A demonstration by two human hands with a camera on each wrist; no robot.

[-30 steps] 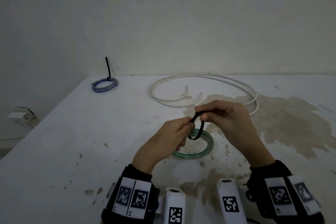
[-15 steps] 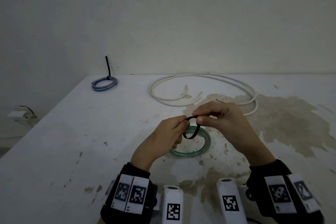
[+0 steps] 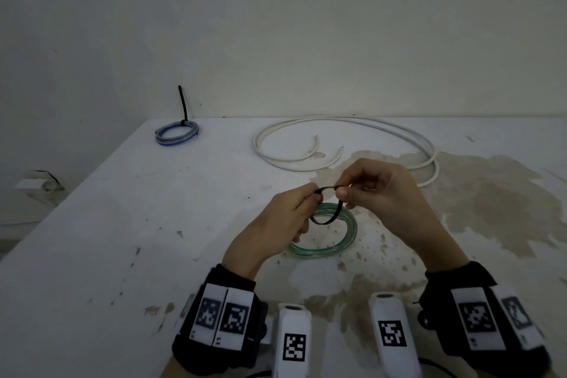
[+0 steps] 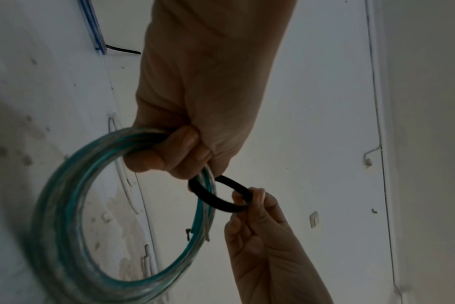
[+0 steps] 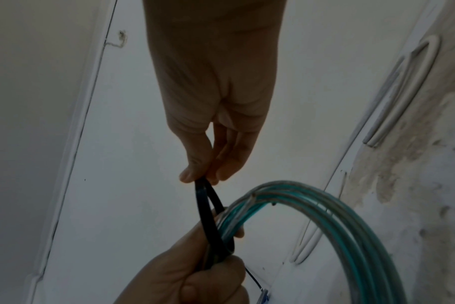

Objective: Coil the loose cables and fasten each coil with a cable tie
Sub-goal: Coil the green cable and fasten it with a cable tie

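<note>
A green translucent cable coil (image 3: 334, 247) hangs above the white table (image 3: 122, 224), gripped at its top by my left hand (image 3: 288, 218). A black cable tie (image 3: 329, 213) loops around the coil's strands beside the left fingers. My right hand (image 3: 368, 190) pinches the tie's far end between thumb and fingertips. The left wrist view shows the coil (image 4: 73, 216), the tie loop (image 4: 221, 197) and the right fingertips (image 4: 257, 197) on it. The right wrist view shows the tie (image 5: 208, 214) stretched from the pinch down to the coil (image 5: 325, 209).
A blue coil (image 3: 178, 133) fastened with a black tie lies at the table's far left corner. A loose white cable (image 3: 352, 144) curves across the far middle. Brown stains (image 3: 491, 199) mark the table's right side. A wall stands behind.
Both hands rose slightly with the coil. The right hand drew the tie end away to the right, stretching the loop wider between the hands.
</note>
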